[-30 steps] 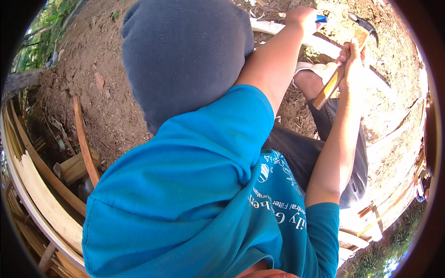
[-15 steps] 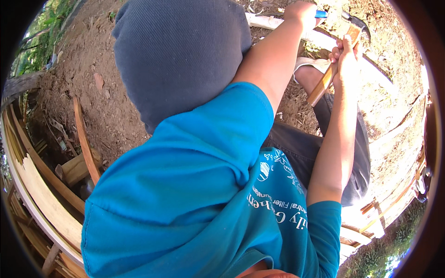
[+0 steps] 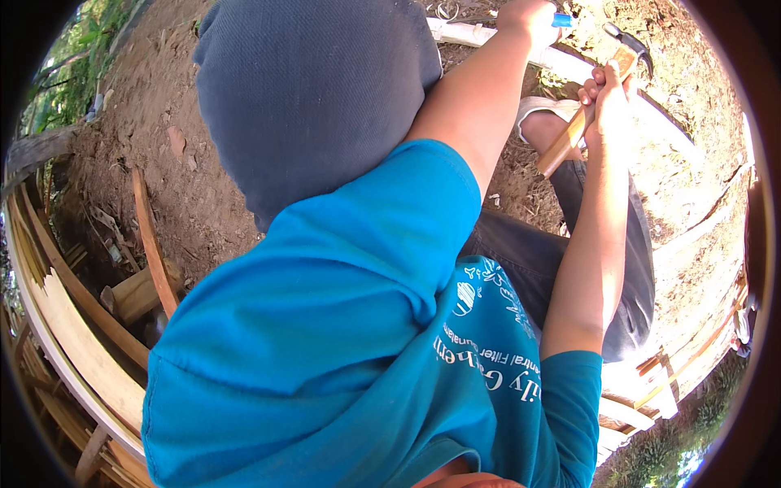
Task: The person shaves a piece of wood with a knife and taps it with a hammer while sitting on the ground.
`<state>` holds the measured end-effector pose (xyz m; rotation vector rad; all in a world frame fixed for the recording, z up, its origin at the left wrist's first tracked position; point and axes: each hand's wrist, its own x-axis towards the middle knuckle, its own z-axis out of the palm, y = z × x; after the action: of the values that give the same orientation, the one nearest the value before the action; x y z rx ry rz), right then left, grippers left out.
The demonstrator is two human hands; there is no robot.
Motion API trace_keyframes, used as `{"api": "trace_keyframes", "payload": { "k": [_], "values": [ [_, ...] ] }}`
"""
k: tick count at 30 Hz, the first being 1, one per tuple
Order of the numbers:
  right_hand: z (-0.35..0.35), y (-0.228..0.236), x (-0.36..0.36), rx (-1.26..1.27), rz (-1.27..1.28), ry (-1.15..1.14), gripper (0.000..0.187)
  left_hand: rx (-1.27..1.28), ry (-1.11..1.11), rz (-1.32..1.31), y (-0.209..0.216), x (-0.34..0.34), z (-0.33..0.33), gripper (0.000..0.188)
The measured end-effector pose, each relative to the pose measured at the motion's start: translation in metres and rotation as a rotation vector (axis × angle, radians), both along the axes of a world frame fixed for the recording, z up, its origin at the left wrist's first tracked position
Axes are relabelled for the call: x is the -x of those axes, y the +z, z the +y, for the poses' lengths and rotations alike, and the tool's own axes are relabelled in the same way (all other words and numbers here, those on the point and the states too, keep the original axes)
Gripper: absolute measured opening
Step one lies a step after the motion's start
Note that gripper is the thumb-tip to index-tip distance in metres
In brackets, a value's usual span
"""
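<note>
At the upper right, my right hand [image 3: 612, 102] is closed around the wooden handle of a claw hammer [image 3: 558, 153]. Its dark metal head sticks out beyond my fingers, and the handle's butt slants down toward my leg. My left hand [image 3: 527, 18], at the top edge of the picture, is closed on a blue-handled tool [image 3: 561, 20]. Only the end of that handle shows, so its kind cannot be told. Just below my left hand a pale, stripped length of wood [image 3: 468, 33] lies across the ground.
My bent knee in grey trousers [image 3: 313, 106] fills the upper middle. A foot in a light sandal [image 3: 547, 110] rests below the pale wood. Wooden strips [image 3: 89, 350] and a reddish stick [image 3: 152, 236] lie at the left. Bare soil [image 3: 154, 98] surrounds me, with sunlit boards at the lower right.
The butt of the hammer's handle has risen slightly. My left hand and the blue handle have shifted a little upward. Both grips stay the same.
</note>
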<state>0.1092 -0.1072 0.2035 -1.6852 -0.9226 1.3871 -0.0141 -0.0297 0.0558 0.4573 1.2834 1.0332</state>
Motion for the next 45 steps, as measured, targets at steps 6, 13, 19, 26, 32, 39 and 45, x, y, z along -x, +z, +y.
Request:
{"api": "trace_keyframes", "payload": {
  "k": [6, 13, 19, 26, 32, 39, 45],
  "values": [
    [0.002, -0.001, -0.003, -0.027, 0.019, -0.047, 0.012, -0.320, -0.255, 0.762, 0.007, 0.008, -0.008, 0.021],
    [0.001, -0.002, -0.014, 0.012, -0.002, -0.074, 0.014, 0.112, 0.058, -0.232, 0.029, -0.001, -0.012, 0.019],
    [0.005, -0.003, -0.030, 0.113, -0.114, 0.198, 0.014, 0.149, 0.125, -0.371, 0.014, -0.009, -0.009, 0.021],
    [0.009, 0.017, -0.014, 0.020, 0.033, 0.086, 0.010, -0.081, 0.031, -0.399, -0.026, -0.018, 0.000, 0.021],
    [0.018, 0.036, -0.034, -0.056, 0.012, 0.086, 0.012, -0.166, -0.090, 0.048, 0.022, -0.017, 0.000, 0.028],
    [0.031, 0.043, -0.049, -0.144, 0.076, 0.050, 0.010, -0.117, 0.010, -0.118, 0.017, -0.018, 0.009, 0.033],
    [0.028, 0.039, -0.046, -0.141, 0.078, 0.034, 0.010, -0.104, 0.059, -0.205, 0.015, -0.020, 0.011, 0.031]
  ]
}}
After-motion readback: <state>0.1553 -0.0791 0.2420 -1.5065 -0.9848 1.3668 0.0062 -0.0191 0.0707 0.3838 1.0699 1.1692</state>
